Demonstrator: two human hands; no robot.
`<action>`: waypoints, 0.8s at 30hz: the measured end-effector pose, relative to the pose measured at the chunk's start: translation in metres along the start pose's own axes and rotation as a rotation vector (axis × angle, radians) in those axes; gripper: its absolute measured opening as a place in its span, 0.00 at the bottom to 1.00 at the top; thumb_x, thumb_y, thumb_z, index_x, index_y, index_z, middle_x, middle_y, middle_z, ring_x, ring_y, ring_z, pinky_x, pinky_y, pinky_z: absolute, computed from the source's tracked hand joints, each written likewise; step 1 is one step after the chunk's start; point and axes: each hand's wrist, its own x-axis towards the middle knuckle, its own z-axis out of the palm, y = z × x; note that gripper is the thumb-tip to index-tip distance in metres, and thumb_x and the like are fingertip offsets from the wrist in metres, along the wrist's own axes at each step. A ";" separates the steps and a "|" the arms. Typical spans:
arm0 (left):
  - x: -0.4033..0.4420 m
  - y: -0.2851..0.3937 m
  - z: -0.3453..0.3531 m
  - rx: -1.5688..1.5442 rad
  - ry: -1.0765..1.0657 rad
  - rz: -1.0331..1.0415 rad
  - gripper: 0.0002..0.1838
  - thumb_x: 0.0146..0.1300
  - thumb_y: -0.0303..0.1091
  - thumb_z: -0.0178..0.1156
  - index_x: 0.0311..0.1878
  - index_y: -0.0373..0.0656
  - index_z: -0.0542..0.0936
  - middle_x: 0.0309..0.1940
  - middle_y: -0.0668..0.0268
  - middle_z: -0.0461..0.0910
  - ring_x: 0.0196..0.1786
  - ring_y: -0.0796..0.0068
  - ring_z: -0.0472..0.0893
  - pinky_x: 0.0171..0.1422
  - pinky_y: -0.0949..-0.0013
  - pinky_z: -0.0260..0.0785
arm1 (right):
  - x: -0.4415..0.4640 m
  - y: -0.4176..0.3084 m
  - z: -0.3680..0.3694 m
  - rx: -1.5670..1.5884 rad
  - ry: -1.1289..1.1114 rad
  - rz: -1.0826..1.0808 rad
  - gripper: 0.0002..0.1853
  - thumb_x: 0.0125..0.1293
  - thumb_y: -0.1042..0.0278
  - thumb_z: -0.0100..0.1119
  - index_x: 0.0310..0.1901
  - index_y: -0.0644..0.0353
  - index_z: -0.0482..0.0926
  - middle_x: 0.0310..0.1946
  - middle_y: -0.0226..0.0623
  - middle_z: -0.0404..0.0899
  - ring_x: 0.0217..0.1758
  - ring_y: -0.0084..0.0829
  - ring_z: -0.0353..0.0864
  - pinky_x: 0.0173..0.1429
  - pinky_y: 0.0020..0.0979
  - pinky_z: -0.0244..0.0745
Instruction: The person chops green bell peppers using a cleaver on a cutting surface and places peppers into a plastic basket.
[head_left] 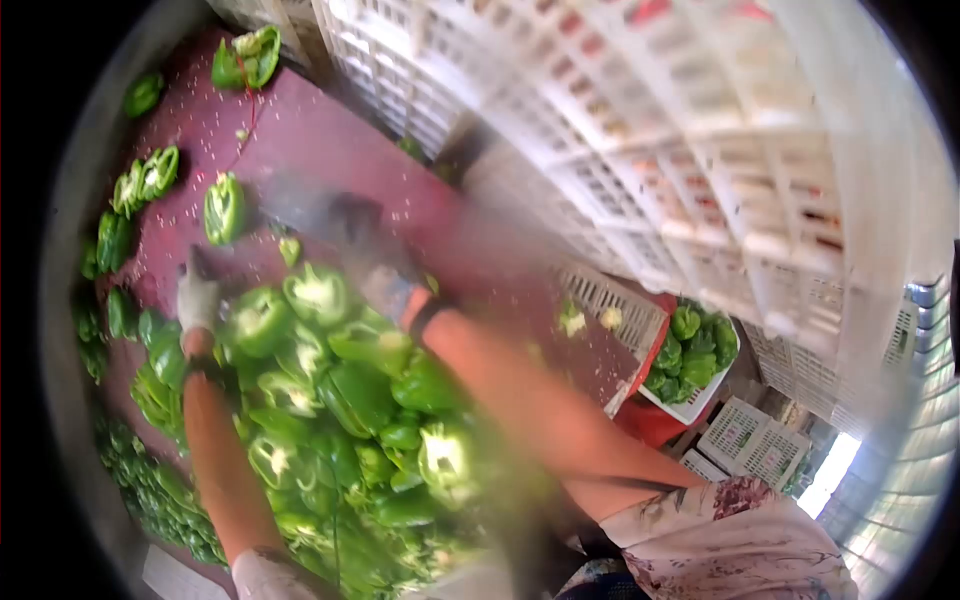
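My left hand (pixel 199 297) wears a pale glove with dark fingertips. Its fingers point away from me over the maroon tabletop (pixel 310 125), holding nothing that I can see. Just beyond it lies a cut green bell pepper (pixel 224 208). My right hand (pixel 378 265), gloved and smeared by motion, reaches across the table. A blurred grey blade, seemingly a knife (pixel 295 203), extends leftward from its dark fingers. Below both hands spreads a heap of halved green peppers (pixel 360 400), some showing pale cores and seeds. A small pepper piece (pixel 290 250) sits between the hands.
Tall stacked white crates (pixel 650 130) border the table's right side. A white crate of whole peppers (pixel 725 365) stands lower right, near more crates (pixel 755 440). More cut peppers (pixel 245 60) lie at the far end; small green peppers (pixel 165 500) pile up lower left.
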 end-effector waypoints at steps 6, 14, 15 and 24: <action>-0.061 0.144 -0.073 -0.513 0.253 0.175 0.14 0.63 0.33 0.60 0.51 0.41 0.83 0.48 0.59 0.84 0.48 0.69 0.82 0.55 0.69 0.71 | 0.010 -0.008 -0.015 -0.128 -0.004 0.022 0.28 0.63 0.70 0.46 0.66 0.64 0.66 0.35 0.43 0.80 0.30 0.41 0.80 0.30 0.44 0.72; -0.303 0.307 -0.228 -0.589 0.325 0.728 0.13 0.64 0.29 0.59 0.49 0.33 0.81 0.44 0.59 0.83 0.45 0.73 0.80 0.53 0.71 0.71 | -0.055 -0.003 -0.106 0.128 0.259 -0.112 0.23 0.57 0.65 0.55 0.56 0.59 0.73 0.25 0.33 0.76 0.25 0.35 0.76 0.28 0.38 0.72; -0.319 0.314 -0.238 -0.571 0.312 0.728 0.13 0.64 0.29 0.59 0.49 0.33 0.81 0.44 0.59 0.83 0.45 0.73 0.80 0.53 0.71 0.71 | -0.079 -0.012 -0.111 0.511 0.178 -0.139 0.24 0.57 0.66 0.56 0.57 0.60 0.73 0.24 0.34 0.75 0.26 0.35 0.76 0.29 0.37 0.72; -0.391 0.321 -0.308 -0.473 0.360 0.588 0.11 0.65 0.30 0.58 0.46 0.33 0.81 0.41 0.59 0.82 0.42 0.72 0.80 0.49 0.71 0.71 | -0.290 0.087 -0.187 0.760 -0.102 -0.085 0.22 0.67 0.66 0.50 0.61 0.63 0.70 0.51 0.42 0.76 0.54 0.35 0.76 0.58 0.34 0.71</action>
